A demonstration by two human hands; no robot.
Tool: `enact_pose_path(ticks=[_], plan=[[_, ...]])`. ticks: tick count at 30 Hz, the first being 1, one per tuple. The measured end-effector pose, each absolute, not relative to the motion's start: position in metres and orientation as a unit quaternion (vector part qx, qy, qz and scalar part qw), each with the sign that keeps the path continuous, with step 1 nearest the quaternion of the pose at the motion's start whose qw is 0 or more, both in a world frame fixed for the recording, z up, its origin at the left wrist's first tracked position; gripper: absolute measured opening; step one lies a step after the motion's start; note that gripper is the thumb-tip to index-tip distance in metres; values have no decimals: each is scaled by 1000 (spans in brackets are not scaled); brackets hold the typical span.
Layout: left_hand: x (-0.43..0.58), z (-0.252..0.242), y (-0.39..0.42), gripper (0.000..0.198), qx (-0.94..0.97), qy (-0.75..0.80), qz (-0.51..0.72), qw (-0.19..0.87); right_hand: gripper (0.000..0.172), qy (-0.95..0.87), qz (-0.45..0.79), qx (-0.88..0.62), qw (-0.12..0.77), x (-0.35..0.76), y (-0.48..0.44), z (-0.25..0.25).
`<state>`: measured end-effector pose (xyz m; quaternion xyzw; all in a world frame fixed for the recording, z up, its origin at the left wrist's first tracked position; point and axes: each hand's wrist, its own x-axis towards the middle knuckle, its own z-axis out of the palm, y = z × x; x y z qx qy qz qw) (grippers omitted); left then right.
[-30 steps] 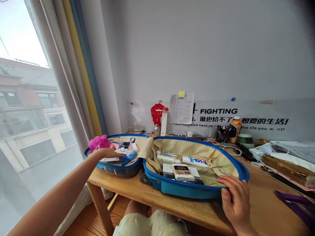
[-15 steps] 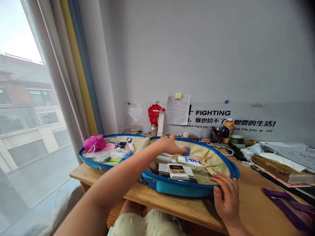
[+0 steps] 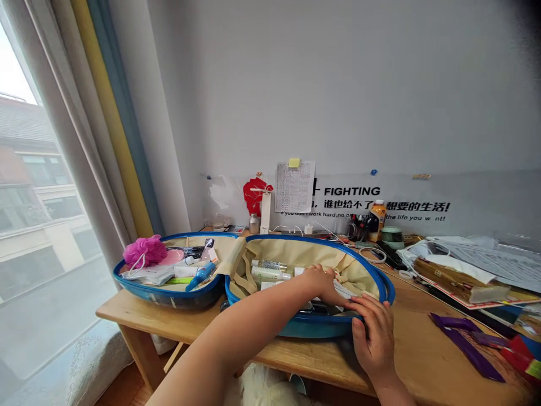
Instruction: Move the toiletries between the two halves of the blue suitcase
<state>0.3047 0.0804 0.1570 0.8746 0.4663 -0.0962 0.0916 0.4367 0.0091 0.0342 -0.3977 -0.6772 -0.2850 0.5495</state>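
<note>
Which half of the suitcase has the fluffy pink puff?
The left half: the pink puff sits at its window end. The right half, where the left hand reaches in, holds slim containers instead.

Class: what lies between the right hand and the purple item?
In the head view, only bare wooden tabletop lies between the right hand and the purple item.

Wall decal (image 3: 352, 192): "FIGHTING"; "谁也给不了 … 想要的生活!"; "the life you w nt!" (gap after w)
Printed sheet (image 3: 295, 189): too small
</note>
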Motion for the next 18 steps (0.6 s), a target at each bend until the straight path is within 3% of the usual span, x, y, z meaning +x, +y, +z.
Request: enact_pose_path(ticks=[8, 12, 18], plan=[[314, 149, 79, 92, 884, 452, -113, 37, 24, -677, -278, -395, 556, 437, 7, 35], [309, 147, 88, 82, 907, 397, -125, 69, 24, -677, -274, -403, 552, 438, 8, 32], [300, 147, 93, 86, 903, 390, -91, 157, 26, -672, -269, -411, 554, 439, 10, 30]])
